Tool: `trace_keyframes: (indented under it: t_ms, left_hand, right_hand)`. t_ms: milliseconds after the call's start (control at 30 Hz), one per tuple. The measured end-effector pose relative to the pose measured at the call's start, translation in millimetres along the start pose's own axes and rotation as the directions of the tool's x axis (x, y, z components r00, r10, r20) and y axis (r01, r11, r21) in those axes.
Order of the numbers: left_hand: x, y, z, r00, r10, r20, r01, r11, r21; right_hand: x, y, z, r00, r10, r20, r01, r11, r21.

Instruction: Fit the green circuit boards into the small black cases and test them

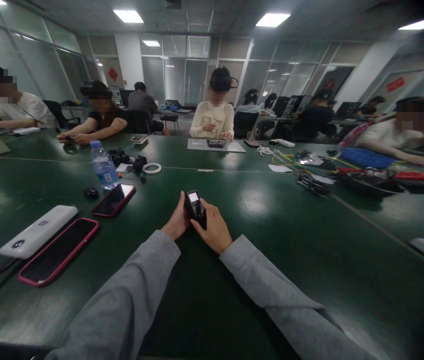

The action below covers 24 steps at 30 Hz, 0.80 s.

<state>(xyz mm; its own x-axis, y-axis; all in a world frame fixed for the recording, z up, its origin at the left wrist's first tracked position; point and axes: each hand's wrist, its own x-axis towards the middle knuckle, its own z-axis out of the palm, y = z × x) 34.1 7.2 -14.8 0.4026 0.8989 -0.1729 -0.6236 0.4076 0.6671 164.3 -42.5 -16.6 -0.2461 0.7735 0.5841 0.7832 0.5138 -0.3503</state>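
A small black handheld device (193, 208) with a bright screen and buttons on its face is held above the green table (272, 240). My left hand (177, 219) grips its left side, the thumb pointing up along the edge. From the right, my right hand (215, 227) wraps round it, with the thumb at the lower buttons. The fingers behind the device are hidden. To the left lie a red-edged smartphone (114, 200), a second one (60, 250) and a white power bank (39, 231).
A water bottle (104, 167), a black mouse (91, 193) and a tape roll (152, 168) stand beyond the phones. Cables and tools (313, 184) and a blue tray (367, 157) are at right. Across the table a person (212, 120) works over a grey mat (197, 144).
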Motion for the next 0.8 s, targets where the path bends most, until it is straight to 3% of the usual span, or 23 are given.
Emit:
trace_keyframes:
  t_ms: [100, 400, 600, 800]
  left_hand:
    - [3, -2, -1.8, 1.0, 0.027, -0.011, -0.027, 0.999, 0.023]
    - [-1, 2, -1.3, 0.998, 0.02, -0.052, -0.019, 1.0, 0.022]
    - [-7, 7, 3.1, 0.999, -0.024, -0.048, 0.023, 0.999, -0.037]
    - [-4, 6, -0.8, 0.998, -0.043, -0.05, 0.043, 0.999, -0.001]
  right_hand:
    - [0, 0, 0, 1.0, 0.015, -0.014, -0.015, 0.999, 0.044]
    - [2, -5, -17, 0.965, 0.09, -0.245, -0.051, 0.986, 0.161]
    - [3, 6, -12, 0.948, 0.219, -0.232, -0.177, 0.966, 0.191]
    - [4, 18, -2, 0.963, 0.222, -0.156, -0.194, 0.965, 0.176]
